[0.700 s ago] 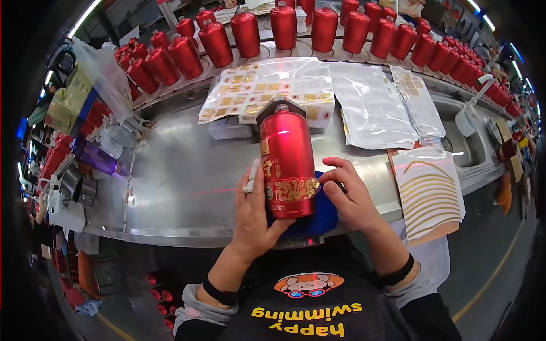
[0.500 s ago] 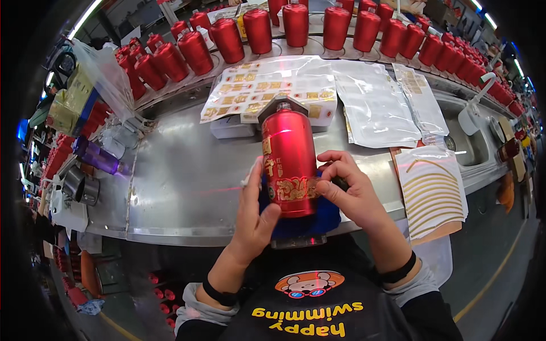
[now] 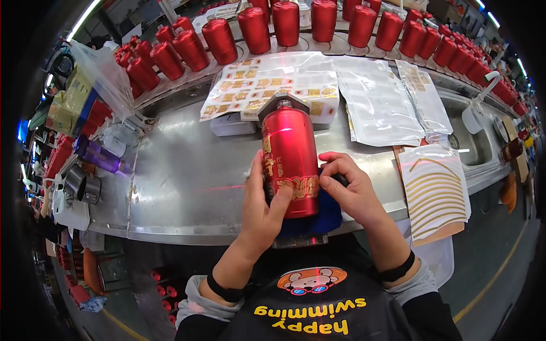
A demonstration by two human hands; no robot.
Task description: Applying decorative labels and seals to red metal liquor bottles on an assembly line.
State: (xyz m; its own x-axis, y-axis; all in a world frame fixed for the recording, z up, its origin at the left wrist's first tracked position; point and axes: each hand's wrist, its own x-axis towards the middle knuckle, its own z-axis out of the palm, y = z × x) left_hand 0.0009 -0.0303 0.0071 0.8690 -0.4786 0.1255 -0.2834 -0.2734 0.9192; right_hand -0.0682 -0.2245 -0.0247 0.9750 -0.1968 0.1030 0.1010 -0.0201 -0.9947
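Note:
A glossy red bottle (image 3: 293, 145) with gold decoration lies in front of me, its neck at a dark angular holder (image 3: 284, 101) on the far side. Under its near end is a blue cloth (image 3: 327, 213). My left hand (image 3: 263, 199) grips the bottle's left side, the thumb pressed across the gold pattern band (image 3: 301, 187). At the right side, my right hand (image 3: 352, 190) is curled with thumb and fingers close together near the band. Something dark shows between those fingers; its kind is hidden.
Printed label sheets (image 3: 267, 85) lie behind the bottle, with plastic-wrapped sheets (image 3: 375, 108) to their right. A white sheet of curved gold strips (image 3: 437, 193) is at right, near a sink (image 3: 475, 142). Red bottles (image 3: 287, 25) line a conveyor; a purple bottle (image 3: 96, 153) stands left.
My left thumb has moved from the bottle's left edge onto its front. The bottle has turned slightly, shifting the gold pattern. Bottles on the conveyor have moved left.

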